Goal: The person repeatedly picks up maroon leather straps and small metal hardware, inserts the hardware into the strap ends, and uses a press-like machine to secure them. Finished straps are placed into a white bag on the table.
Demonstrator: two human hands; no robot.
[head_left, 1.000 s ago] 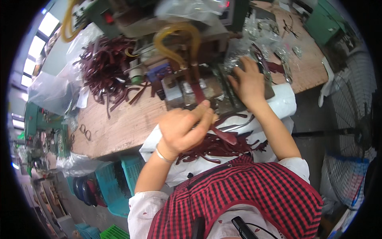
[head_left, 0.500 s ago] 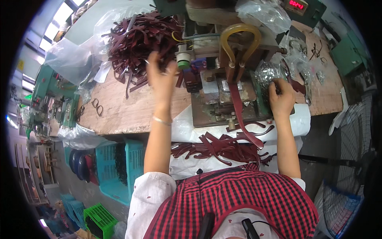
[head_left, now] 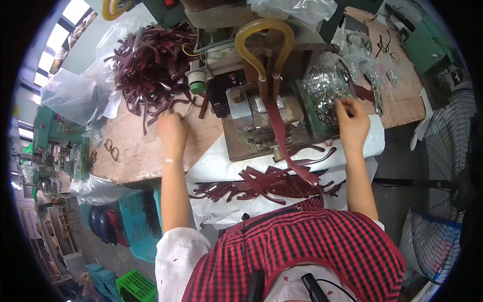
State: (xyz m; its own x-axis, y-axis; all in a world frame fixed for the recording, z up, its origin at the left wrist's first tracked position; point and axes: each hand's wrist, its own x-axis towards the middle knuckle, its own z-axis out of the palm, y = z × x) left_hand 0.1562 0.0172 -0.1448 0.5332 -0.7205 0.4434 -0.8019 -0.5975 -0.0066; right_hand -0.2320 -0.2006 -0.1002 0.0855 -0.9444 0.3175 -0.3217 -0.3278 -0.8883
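My left hand [head_left: 172, 130] reaches the near edge of a big heap of dark red eyeglass temples [head_left: 151, 65]. Its fingers are drawn together at the outermost temples, and their tips are partly hidden. My right hand [head_left: 353, 122] is by a green tray [head_left: 311, 113] full of small shiny metal pieces [head_left: 328, 90]. Thumb and fingers pinch together there; whatever is between them is too small to name. Between my hands stands a press machine [head_left: 241, 123] with a looped yellow hose [head_left: 265, 27]. One long temple [head_left: 283, 136] sticks out of it toward me, touched by neither hand.
More temples [head_left: 266, 185] lie on white sheeting [head_left: 211, 173] at the table's front edge. Two dark rings [head_left: 111, 150] and clear plastic bags [head_left: 70, 95] are at left. Pliers [head_left: 378, 100] lie at right, beyond my hand. A black fan [head_left: 435, 186] stands right, turquoise crates [head_left: 137, 221] below left.
My left hand has moved left and nearer, from beside the machine to the heap's edge, its fingers closing. My right hand has drawn slightly back from over the metal pieces. The whole view has shifted.
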